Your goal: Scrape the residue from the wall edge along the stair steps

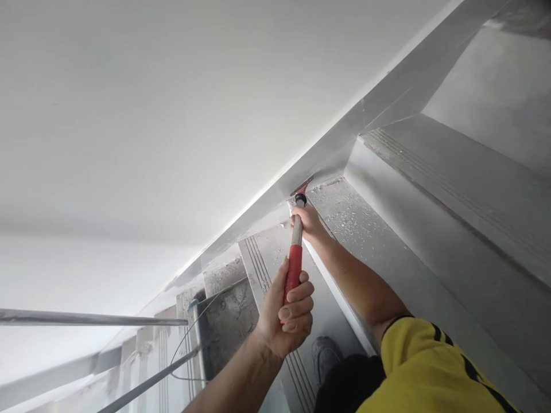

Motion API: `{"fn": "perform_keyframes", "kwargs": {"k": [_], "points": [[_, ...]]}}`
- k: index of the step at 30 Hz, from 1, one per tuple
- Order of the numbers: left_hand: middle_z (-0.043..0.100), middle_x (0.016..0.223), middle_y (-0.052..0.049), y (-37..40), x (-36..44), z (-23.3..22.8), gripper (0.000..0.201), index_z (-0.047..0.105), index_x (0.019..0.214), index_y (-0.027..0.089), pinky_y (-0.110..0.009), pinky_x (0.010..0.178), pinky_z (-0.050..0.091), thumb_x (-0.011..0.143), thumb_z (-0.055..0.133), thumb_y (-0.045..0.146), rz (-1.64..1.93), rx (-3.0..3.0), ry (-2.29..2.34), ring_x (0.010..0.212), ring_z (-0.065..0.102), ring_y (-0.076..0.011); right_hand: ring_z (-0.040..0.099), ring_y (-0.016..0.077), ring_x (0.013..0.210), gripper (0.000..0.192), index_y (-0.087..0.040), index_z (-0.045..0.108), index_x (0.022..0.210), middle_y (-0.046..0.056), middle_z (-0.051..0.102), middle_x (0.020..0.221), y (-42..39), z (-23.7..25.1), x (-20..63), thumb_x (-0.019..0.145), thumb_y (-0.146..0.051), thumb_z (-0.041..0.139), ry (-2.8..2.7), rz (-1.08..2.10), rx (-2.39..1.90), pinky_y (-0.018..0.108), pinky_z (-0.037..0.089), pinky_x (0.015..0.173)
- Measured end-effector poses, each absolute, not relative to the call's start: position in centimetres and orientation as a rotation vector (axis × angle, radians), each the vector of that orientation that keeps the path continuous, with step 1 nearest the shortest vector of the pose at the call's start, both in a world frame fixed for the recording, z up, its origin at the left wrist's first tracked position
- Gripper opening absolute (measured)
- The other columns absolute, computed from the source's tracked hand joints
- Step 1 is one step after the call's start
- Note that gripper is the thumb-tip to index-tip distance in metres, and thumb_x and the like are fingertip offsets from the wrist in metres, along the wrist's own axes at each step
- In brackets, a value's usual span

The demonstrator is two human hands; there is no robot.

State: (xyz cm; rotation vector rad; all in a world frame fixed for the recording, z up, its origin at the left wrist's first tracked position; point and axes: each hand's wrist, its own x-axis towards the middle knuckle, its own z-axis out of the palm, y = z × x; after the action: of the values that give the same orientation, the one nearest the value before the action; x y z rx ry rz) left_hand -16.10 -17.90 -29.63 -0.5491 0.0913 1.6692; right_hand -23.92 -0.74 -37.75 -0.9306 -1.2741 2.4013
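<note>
Stair (370, 229); scraper (296, 252) blade half hidden

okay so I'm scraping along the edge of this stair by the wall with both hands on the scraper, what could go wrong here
The scraper blade sits right at the grey skirting strip under the white wall; a slip could gouge either. Your right hand grips high near the blade, so a sudden release might drive knuckles into the step. That step is strewn with loose chips, and your shoe stands on the stairs just below, so footing may suffer. The left hand holds the red grip.
</note>
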Motion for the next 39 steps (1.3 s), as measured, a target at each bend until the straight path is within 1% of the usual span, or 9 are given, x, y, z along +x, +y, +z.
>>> {"fn": "perform_keyframes", "kwargs": {"k": [4, 8, 14, 22, 26, 30, 34, 39], "points": [[0.033, 0.047, 0.009, -18.0, -16.7, -28.7, 0.036, 0.044, 0.073, 0.013, -0.006, 0.024, 0.015, 0.094, 0.039, 0.042, 1.665, -0.525, 0.067, 0.027, 0.033, 0.0023, 0.037, 0.0089, 0.032, 0.016, -0.021, 0.036, 0.059, -0.005, 0.04, 0.037, -0.8, -37.5, -24.4, 0.056, -0.013, 0.049, -1.239, 2.361, -0.992, 0.021, 0.03, 0.033], [0.037, 0.048, 0.009, -18.9, -17.0, -28.6, 0.033, 0.044, 0.075, 0.012, -0.004, 0.026, 0.018, 0.095, 0.04, 0.039, 1.701, -0.53, 0.011, 0.029, 0.035, 0.0032, 0.038, 0.0088, 0.031, 0.015, -0.021, 0.037, 0.056, -0.005, 0.041, 0.037, -1.9, -37.8, -24.8, 0.056, -0.012, 0.05, -1.26, 2.357, -1.048, 0.021, 0.03, 0.033], [0.037, 0.049, 0.008, -20.5, -17.9, -29.8, 0.032, 0.044, 0.077, 0.012, -0.005, 0.027, 0.021, 0.095, 0.038, 0.038, 1.666, -0.465, 0.011, 0.03, 0.038, 0.0013, 0.036, 0.0079, 0.03, 0.02, -0.021, 0.035, 0.053, -0.005, 0.04, 0.036, -3.0, -38.9, -25.4, 0.059, -0.012, 0.052, -1.242, 2.342, -0.987, 0.02, 0.029, 0.032], [0.038, 0.05, 0.007, -20.2, -17.8, -29.2, 0.03, 0.042, 0.076, 0.013, -0.005, 0.028, 0.024, 0.095, 0.038, 0.035, 1.69, -0.542, -0.036, 0.031, 0.039, 0.001, 0.037, 0.0089, 0.03, 0.018, -0.021, 0.036, 0.05, -0.005, 0.04, 0.034, -3.0, -39.4, -25.7, 0.057, -0.01, 0.05, -1.181, 2.401, -1.101, 0.02, 0.028, 0.031], [0.038, 0.048, 0.008, -20.2, -18.1, -29.7, 0.032, 0.042, 0.075, 0.012, -0.005, 0.028, 0.024, 0.096, 0.037, 0.036, 1.674, -0.571, -0.009, 0.03, 0.037, 0.0012, 0.036, 0.0082, 0.03, 0.018, -0.021, 0.036, 0.051, -0.006, 0.038, 0.035, -3.2, -40.3, -25.8, 0.057, -0.011, 0.05, -1.144, 2.364, -1.093, 0.02, 0.029, 0.031], [0.035, 0.048, 0.008, -20.3, -18.1, -29.9, 0.034, 0.044, 0.075, 0.012, -0.006, 0.026, 0.022, 0.095, 0.038, 0.038, 1.671, -0.547, 0.018, 0.029, 0.037, 0.0, 0.036, 0.0085, 0.03, 0.018, -0.021, 0.036, 0.05, -0.004, 0.04, 0.035, -3.1, -40.8, -25.8, 0.058, -0.014, 0.051, -1.234, 2.397, -0.995, 0.021, 0.029, 0.032], [0.033, 0.048, 0.008, -20.1, -17.9, -29.6, 0.037, 0.043, 0.072, 0.012, -0.007, 0.026, 0.021, 0.095, 0.035, 0.04, 1.664, -0.591, 0.04, 0.028, 0.036, -0.0002, 0.036, 0.0084, 0.029, 0.018, -0.021, 0.036, 0.049, -0.004, 0.04, 0.034, -2.9, -40.9, -25.7, 0.057, -0.013, 0.05, -1.228, 2.406, -1.014, 0.021, 0.029, 0.032], [0.033, 0.048, 0.008, -19.9, -17.9, -29.3, 0.037, 0.045, 0.074, 0.012, -0.007, 0.026, 0.019, 0.095, 0.036, 0.041, 1.681, -0.602, 0.055, 0.028, 0.036, -0.0004, 0.036, 0.0087, 0.03, 0.016, -0.02, 0.039, 0.048, -0.003, 0.042, 0.035, -2.9, -40.7, -25.6, 0.057, -0.014, 0.05, -1.21, 2.426, -0.992, 0.021, 0.028, 0.032]]}}
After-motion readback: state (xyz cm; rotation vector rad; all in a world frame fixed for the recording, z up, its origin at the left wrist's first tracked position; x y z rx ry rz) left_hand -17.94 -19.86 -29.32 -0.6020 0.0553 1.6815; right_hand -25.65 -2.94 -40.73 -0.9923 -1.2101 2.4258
